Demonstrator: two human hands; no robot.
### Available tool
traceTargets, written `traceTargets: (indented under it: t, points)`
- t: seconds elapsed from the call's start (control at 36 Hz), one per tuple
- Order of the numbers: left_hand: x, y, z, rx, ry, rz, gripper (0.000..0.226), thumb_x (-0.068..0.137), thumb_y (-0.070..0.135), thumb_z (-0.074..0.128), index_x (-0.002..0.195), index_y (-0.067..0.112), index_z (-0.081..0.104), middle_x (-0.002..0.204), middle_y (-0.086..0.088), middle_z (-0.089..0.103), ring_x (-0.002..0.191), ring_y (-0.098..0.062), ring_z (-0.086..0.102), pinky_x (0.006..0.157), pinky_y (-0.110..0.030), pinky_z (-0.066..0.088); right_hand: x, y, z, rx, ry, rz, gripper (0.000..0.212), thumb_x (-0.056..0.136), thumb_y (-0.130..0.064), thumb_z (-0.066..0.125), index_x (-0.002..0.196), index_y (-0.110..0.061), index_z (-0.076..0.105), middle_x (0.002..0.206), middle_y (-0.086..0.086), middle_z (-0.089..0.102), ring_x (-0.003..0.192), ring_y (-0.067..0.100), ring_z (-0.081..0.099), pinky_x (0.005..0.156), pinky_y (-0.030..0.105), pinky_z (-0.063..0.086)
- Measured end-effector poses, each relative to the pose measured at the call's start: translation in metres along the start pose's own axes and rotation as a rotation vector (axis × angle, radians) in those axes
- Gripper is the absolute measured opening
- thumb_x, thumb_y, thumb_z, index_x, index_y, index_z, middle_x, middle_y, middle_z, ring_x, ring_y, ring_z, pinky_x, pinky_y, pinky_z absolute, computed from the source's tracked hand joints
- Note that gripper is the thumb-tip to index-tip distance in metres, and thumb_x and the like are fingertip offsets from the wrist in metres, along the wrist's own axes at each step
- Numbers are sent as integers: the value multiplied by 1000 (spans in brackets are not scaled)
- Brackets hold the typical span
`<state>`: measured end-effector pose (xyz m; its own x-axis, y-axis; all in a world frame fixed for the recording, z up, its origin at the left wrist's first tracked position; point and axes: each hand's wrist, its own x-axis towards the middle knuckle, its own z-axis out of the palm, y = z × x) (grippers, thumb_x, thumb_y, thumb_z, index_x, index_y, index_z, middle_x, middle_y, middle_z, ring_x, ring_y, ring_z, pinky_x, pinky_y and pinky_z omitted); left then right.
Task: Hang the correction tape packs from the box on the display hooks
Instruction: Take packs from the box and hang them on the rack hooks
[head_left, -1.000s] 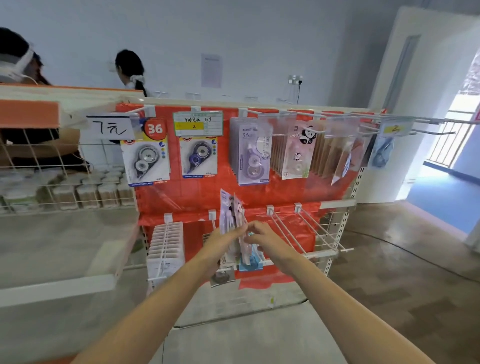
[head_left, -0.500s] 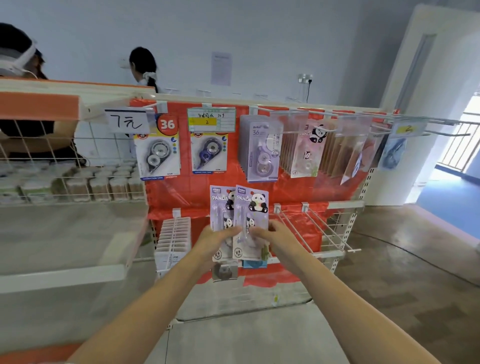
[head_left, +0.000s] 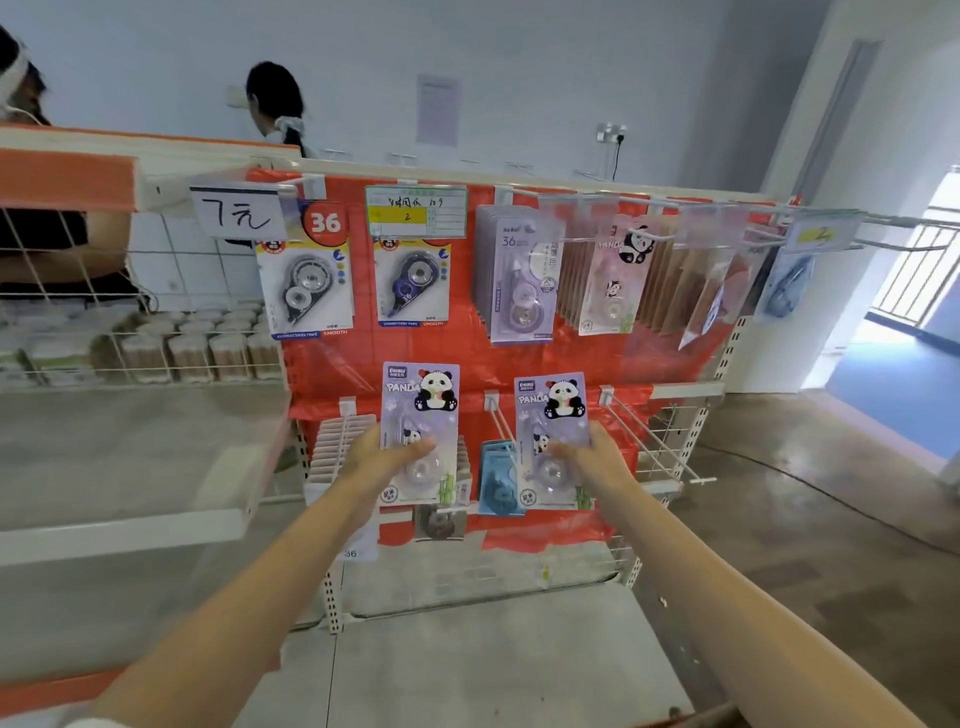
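Hands grip flat, glossy rectangular panda packs.

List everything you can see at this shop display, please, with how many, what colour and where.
Purple panda correction tape packs: two, one in each hand, held up before the lower hooks.
Yellow-topped correction tape packs: two at the front of the upper left hooks, one black, one purple-blue.
Lilac tape packs: a stack, upper middle hook.
Pink panda pack: one faces forward, upper right.
Blue pack: one, on a lower hook between the hands.
Price sign: one, white, handwritten, top left.
Empty hooks: white, lower right.
Backing panel: red.
Wire basket: white, left, holding small packets.
Left hand: holds one panda pack.
Right hand: holds the other.
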<state>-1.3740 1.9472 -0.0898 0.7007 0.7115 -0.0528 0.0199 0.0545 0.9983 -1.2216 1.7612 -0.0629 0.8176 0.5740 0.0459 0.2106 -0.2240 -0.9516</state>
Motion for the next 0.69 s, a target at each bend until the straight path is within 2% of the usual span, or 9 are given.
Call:
traceTargets:
  t: [0.08,0.17,0.22,0.28,0.36,0.44,0.5,0.56,0.69]
  points:
    - [-1,-1,4,13,-36,8,39,77,23,77,113,18,62,112,-3,69,112,-25,60,101,-41,42,3,8,-1,8,5,1,25,91,-5,56,82,-27,46,80,-3,51,79,16,48,71,31,41]
    - [-3,2,13,4,-91,17,20,83,16,72,96,25,61,99,5,68,101,-18,62,86,-30,42,7,11,-1,14,2,54,14,90,-10,59,96,-20,51,88,-3,54,81,14,51,71,30,43]
    - [-6,5,19,-11,-118,31,21,85,13,70,91,29,58,93,10,65,91,-10,60,80,-26,43,10,12,-1,12,1,102,31,89,-16,62,117,-12,48,100,0,55,92,17,54,77,33,44]
    - [-6,5,23,16,-118,38,19,85,13,70,96,26,62,98,6,68,89,-7,61,75,-22,44,11,11,-1,1,7,126,43,87,-19,63,125,-11,45,108,3,55,100,22,55,81,36,44]
    - [-4,6,26,34,-126,46,26,84,16,71,109,19,64,109,0,70,96,-11,64,71,-20,43,14,11,-2,13,21,128,42,88,-19,63,125,-11,45,112,4,56,102,22,54,79,34,43]
    - [-2,10,30,47,-149,54,22,85,16,70,106,21,65,107,2,70,93,-7,65,67,-16,45,17,9,-4,5,36,103,35,89,-16,62,120,-12,46,101,0,54,94,18,53,71,29,42]
    - [0,12,33,61,-146,66,25,85,18,70,109,18,65,106,2,70,94,-10,65,69,-19,45,18,7,-7,5,43,97,31,90,-15,62,116,-14,45,97,-3,53,89,15,52,66,26,42]
    - [2,15,36,61,-142,76,31,84,20,71,113,15,63,107,1,70,97,-14,63,74,-24,43,19,6,-9,-7,50,100,33,90,-16,62,119,-13,45,103,0,55,91,16,53,64,25,42]
    - [5,15,48,9,-163,56,20,85,17,70,101,22,60,100,6,67,92,-11,60,73,-24,42,17,8,-15,-25,67,122,38,89,-15,62,123,-12,45,112,4,56,99,22,53,76,32,41]
